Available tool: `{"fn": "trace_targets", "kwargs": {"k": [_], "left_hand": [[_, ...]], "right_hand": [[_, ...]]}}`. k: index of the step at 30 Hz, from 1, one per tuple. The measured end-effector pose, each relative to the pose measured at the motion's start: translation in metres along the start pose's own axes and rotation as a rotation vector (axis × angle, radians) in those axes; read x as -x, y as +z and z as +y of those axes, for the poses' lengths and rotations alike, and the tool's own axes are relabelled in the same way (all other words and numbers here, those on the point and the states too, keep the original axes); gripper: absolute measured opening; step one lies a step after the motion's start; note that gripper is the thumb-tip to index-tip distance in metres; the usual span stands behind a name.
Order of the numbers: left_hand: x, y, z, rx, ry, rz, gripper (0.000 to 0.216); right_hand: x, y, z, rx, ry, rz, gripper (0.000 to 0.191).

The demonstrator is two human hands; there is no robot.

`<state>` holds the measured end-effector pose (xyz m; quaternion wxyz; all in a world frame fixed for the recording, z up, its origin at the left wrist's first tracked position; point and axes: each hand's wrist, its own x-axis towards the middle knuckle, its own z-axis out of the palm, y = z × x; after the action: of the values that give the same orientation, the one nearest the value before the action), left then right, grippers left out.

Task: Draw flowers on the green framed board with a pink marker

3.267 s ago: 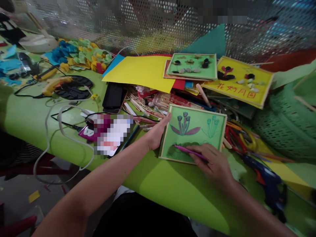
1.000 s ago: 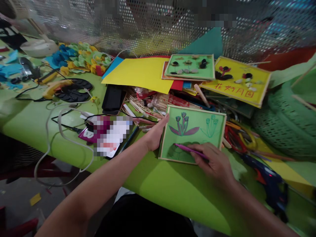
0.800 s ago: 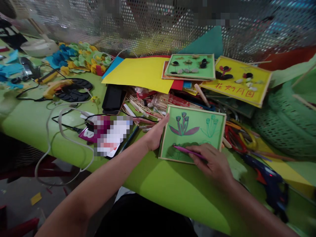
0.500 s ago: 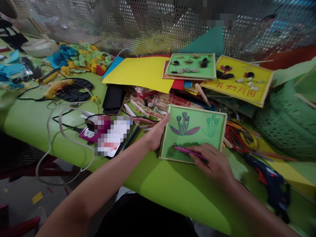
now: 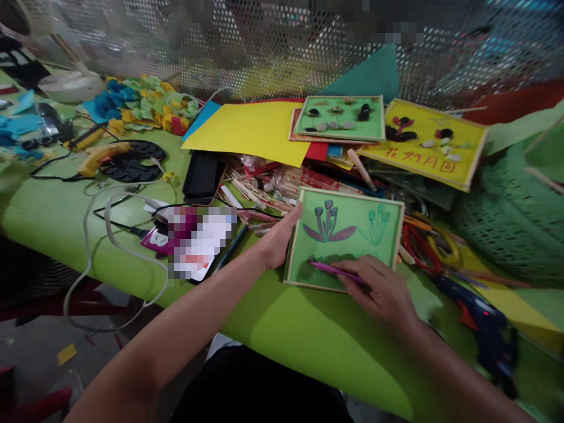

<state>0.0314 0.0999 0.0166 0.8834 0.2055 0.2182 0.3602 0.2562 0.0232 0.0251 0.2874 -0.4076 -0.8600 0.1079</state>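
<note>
A green card in a thin wooden frame [image 5: 352, 232] lies on the lime-green table [image 5: 308, 341], with purple and green flowers drawn on it. My left hand [image 5: 278, 241] rests flat against the frame's left edge, fingers stretched out. My right hand [image 5: 382, 289] is closed around a purple pencil [image 5: 335, 270], whose tip touches a shaded patch at the card's lower left.
Behind the card lie wooden sticks [image 5: 264, 188], a black phone [image 5: 201, 171], a yellow sheet [image 5: 251, 130] and two finished pictures [image 5: 341, 117] [image 5: 434, 144]. A green basket [image 5: 515, 217] and blue glue gun [image 5: 489, 335] sit at the right; cables [image 5: 94, 235] and a yellow glue gun [image 5: 101, 155] at the left.
The pencil tip has shifted slightly back and forth over the shaded patch. My left hand has stayed on the frame's edge.
</note>
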Motion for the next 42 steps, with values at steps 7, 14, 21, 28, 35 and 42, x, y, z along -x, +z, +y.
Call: {"fn": "trace_targets", "kwargs": {"k": [7, 14, 21, 28, 35, 42], "left_hand": [[-0.0012, 0.0008, -0.0012, -0.009, -0.006, 0.031, 0.065], [0.0003, 0.0036, 0.0003, -0.016, 0.010, 0.032, 0.062], [-0.0001, 0.0034, -0.0007, -0.036, 0.015, 0.046, 0.062], [-0.0002, 0.0001, -0.0005, -0.031, -0.028, 0.003, 0.070], [-0.0006, -0.0011, -0.0011, -0.019, -0.007, 0.025, 0.065], [-0.0004, -0.0003, -0.0011, -0.021, 0.006, 0.053, 0.065]], "right_hand": [[0.0036, 0.0012, 0.0029, -0.005, 0.025, 0.013, 0.018], [0.0037, 0.0010, 0.0014, -0.034, 0.063, 0.036, 0.020], [0.0042, 0.0015, 0.0020, -0.035, 0.072, 0.027, 0.018], [0.0052, 0.0017, 0.0033, -0.026, 0.070, 0.030, 0.020], [0.0042, 0.0010, 0.0019, -0.038, 0.095, 0.035, 0.019], [0.0031, -0.0005, 0.0016, -0.045, 0.101, 0.044, 0.020]]}}
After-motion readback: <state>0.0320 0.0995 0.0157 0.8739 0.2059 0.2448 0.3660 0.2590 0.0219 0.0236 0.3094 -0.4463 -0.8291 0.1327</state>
